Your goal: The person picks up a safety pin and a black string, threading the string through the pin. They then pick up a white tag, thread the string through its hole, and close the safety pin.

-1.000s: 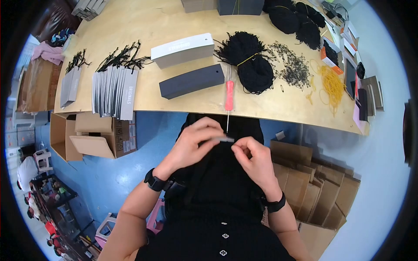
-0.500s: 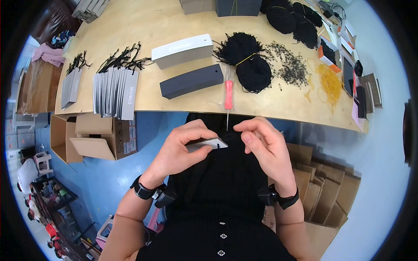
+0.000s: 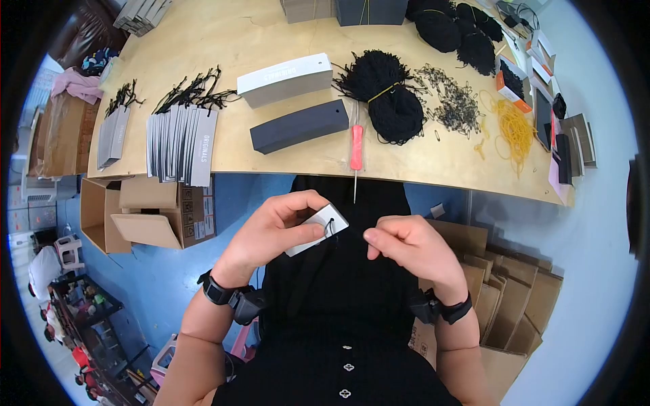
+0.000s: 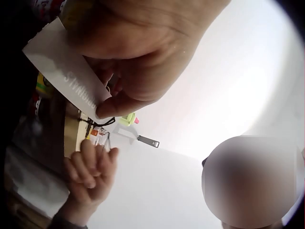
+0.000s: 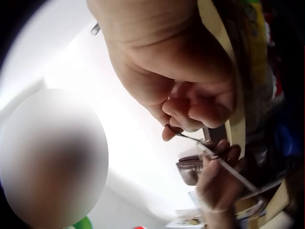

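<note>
The person's left hand point(image 3: 274, 230) gripped a flat, pale grey rectangular card tag point(image 3: 338, 218) between thumb and fingers, above the lap and just off the near edge of the wooden surface point(image 3: 237, 159). The tag was tilted, with a thin black cord point(image 5: 188, 137) through the hole near its end; the left wrist view showed pale lettering along its face. The right hand point(image 3: 420, 247), its fingers curled, pinched the cord near the tag, and the right wrist view showed the cord running taut between the two hands.

Beyond the hands, a tool with a red-pink handle and thin metal shaft point(image 3: 357, 147) lay on the surface, its tip jutting past the near edge. To its left were a dark grey block of stacked cards point(image 3: 298, 127) and, behind that, a white-topped block of stacked cards point(image 3: 284, 78). Farther left lay a fanned row of grey tags with black cords point(image 3: 179, 145) and a smaller stack of corded grey tags point(image 3: 113, 139). Right of the tool sat a bundle of black cords tied with a yellow band point(image 3: 396, 115), then scattered small dark metal pins point(image 3: 457, 105) and a heap of yellow rubber bands point(image 3: 514, 132).
</note>
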`<state>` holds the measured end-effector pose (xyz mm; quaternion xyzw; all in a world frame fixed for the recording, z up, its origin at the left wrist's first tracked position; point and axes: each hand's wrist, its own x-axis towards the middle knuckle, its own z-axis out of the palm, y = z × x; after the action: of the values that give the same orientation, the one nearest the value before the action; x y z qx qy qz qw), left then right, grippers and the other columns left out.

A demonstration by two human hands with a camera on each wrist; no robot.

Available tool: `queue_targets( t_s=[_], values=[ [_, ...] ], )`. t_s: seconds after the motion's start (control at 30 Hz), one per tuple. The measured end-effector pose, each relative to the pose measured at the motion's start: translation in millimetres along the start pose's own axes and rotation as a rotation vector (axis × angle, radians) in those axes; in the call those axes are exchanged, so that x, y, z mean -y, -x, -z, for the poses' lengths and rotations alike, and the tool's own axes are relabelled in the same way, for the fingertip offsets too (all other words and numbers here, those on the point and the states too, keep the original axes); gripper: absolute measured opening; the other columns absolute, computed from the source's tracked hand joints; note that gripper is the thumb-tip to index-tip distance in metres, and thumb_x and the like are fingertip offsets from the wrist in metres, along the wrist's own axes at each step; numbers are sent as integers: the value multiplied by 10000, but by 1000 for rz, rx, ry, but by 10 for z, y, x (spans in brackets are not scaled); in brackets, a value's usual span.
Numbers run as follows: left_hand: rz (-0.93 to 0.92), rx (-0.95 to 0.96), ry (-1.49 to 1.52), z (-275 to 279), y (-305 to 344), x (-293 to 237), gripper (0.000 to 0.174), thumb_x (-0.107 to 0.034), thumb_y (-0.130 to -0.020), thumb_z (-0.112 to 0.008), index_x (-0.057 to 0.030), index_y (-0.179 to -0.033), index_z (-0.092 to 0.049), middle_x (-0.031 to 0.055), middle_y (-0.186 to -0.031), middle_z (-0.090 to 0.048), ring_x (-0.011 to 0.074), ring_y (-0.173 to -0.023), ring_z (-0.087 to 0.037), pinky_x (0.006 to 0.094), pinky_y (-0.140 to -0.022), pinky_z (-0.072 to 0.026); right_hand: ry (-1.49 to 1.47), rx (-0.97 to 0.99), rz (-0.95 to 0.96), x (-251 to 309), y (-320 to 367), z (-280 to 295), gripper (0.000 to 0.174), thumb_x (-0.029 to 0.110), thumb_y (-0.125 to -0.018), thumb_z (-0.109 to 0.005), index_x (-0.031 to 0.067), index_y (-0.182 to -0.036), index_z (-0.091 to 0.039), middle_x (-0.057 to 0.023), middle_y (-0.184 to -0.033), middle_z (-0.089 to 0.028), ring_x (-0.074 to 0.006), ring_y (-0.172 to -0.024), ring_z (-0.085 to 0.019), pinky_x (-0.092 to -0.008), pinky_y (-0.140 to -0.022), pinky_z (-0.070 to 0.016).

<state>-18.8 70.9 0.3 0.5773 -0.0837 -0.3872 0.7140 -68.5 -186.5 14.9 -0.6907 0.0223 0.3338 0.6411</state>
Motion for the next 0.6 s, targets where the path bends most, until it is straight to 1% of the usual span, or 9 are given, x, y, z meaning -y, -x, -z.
queue_targets(
  t_s=[0.07,0.1,0.23,0.3,0.4,0.5,0.53,0.57,0.6],
  values=[
    [26,52,-19,-2,-24,2,252,-21,-916,-646,-5,-1166,-622,-1,-1048,-630,52,-959,-573,224,-845,-474,277,-96,246,-135,-43,-72,261,248,-930,-669,3,-854,-716,-44,-659,-587,-128,-576,-541,-270,-538,-408],
    [25,51,-20,-19,-26,2,252,-21,-916,-646,-5,-1166,-622,-1,-1048,-630,52,-959,-573,224,-845,-474,367,-106,266,-100,-43,-82,195,205,-865,-733,16,-914,-732,-61,-687,-596,-155,-594,-577,-278,-555,-432],
    [-12,7,-25,-87,-26,14,247,-16,-922,-638,-4,-1168,-627,1,-1046,-625,65,-966,-580,241,-867,-476,368,-220,247,8,-75,-223,191,172,-836,-768,22,-950,-734,-47,-706,-570,-126,-598,-556,-267,-555,-429],
    [-21,-12,-49,-114,-29,23,246,-17,-923,-638,-4,-1168,-628,2,-1044,-624,70,-972,-582,245,-875,-476,208,-222,271,24,-103,-299,172,122,-814,-782,10,-921,-708,-32,-722,-544,-95,-601,-525,-254,-551,-417],
    [-93,-62,-20,-152,-17,42,236,-16,-886,-686,-16,-1118,-642,-6,-993,-605,83,-921,-591,243,-828,-474,179,-289,365,-107,-177,-414,153,94,-822,-767,-6,-870,-660,-21,-723,-527,-72,-607,-495,-239,-550,-402],
    [-147,-84,-7,-147,35,11,270,-15,-924,-643,1,-1193,-623,12,-1013,-627,82,-971,-593,255,-869,-479,96,-274,350,-87,-138,-415,120,50,-843,-720,1,-835,-611,0,-740,-526,-53,-623,-486,-222,-561,-385],
    [-62,-87,30,-151,71,-35,289,-6,-917,-645,-2,-1205,-621,18,-997,-636,84,-954,-600,255,-855,-482,34,-260,332,-95,-113,-378,100,37,-849,-705,6,-842,-611,9,-749,-526,-44,-630,-482,-214,-567,-379],
    [22,-92,70,-147,101,-66,308,2,-910,-648,-5,-1217,-619,24,-981,-646,86,-937,-608,254,-840,-485,-88,-200,317,-147,-86,-308,91,10,-854,-689,16,-846,-599,21,-771,-528,-31,-656,-484,-199,-589,-380],
    [9,-104,70,-111,130,-80,308,2,-910,-648,-5,-1217,-619,24,-981,-646,86,-937,-608,254,-840,-485,-351,-136,302,-142,-52,-251,41,12,-874,-651,25,-876,-612,25,-767,-518,-33,-630,-458,-210,-587,-367]
  ],
)
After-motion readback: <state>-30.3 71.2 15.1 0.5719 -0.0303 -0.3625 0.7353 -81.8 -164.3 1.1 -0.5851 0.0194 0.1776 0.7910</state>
